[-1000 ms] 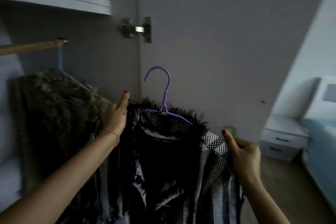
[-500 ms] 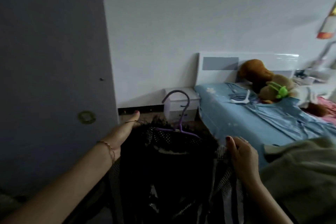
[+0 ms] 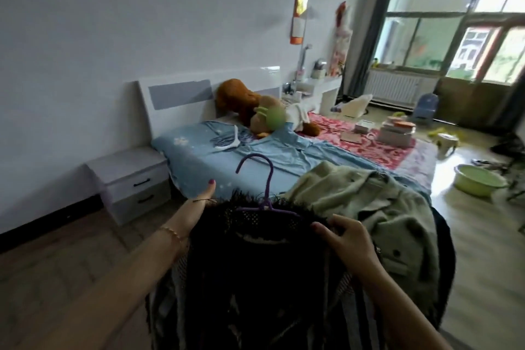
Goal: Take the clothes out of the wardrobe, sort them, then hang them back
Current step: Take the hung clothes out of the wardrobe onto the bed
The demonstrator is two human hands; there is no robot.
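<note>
The bed fills the middle of the frame with a pale green coat already heaped on its near corner at centre right, so I judge this to be the taking-out step, and the next move calls for laying the held garment down on the bed clear of that heap. The garment, a dark fringed knit with black-and-white patterned panels, hangs at lower centre on a purple hanger whose hook stands upright. The left hand holds its left shoulder, thumb raised, while the right hand has its fingers curled round the right shoulder.
</note>
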